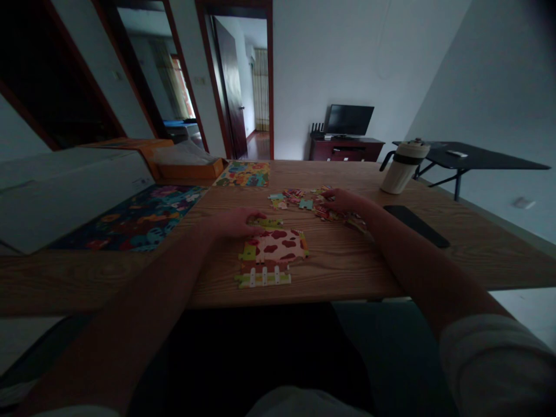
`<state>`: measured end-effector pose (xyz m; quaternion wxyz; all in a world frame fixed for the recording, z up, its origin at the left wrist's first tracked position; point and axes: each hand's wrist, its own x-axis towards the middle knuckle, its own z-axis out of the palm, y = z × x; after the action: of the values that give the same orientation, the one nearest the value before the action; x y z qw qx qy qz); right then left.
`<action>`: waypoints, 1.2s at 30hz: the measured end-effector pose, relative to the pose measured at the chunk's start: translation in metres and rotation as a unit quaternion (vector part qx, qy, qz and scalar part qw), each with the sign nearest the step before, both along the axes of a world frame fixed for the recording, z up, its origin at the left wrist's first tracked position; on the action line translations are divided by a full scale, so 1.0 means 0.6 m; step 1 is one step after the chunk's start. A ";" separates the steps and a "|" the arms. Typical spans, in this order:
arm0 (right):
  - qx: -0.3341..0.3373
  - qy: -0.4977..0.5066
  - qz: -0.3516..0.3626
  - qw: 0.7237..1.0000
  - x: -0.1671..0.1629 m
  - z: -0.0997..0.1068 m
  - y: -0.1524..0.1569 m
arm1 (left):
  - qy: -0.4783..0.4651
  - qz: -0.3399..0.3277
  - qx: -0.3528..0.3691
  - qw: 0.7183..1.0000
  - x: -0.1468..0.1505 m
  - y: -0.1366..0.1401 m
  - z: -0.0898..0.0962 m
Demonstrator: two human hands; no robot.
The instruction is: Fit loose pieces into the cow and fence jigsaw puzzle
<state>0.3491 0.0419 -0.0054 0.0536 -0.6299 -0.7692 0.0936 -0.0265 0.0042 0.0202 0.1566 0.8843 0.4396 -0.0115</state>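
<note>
My left hand [237,223] rests at the upper left of a partly joined jigsaw puzzle [280,246], thumb and fingers apart. The joined part shows a pink body with dark red patches above a white fence [264,277]. A green puzzle piece [270,222] lies just beyond the thumb, between the fingertips and the joined part. Over a pile of loose puzzle pieces [328,214], my right hand [345,201] reaches down with its fingers bent and apart. Its fingertips touch or nearly touch the pieces. A pale blue-green piece [306,204] lies left of it.
Behind the pieces lies a colourful picture sheet [243,174]. On the left are a darker picture sheet [143,217], a white box [73,188] and an orange box lid [191,169]. To the right stand a white tumbler [402,168] and a flat black object [414,225].
</note>
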 end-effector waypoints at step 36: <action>-0.149 -0.002 -0.032 0.988 -0.047 0.038 0.100 | -0.023 -0.077 -0.034 0.996 0.044 -0.022 -0.009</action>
<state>0.3208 0.1017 0.0177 -0.0394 -0.6556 -0.7261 0.2035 0.0000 -0.0089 0.0148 0.1957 0.9098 0.3656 -0.0181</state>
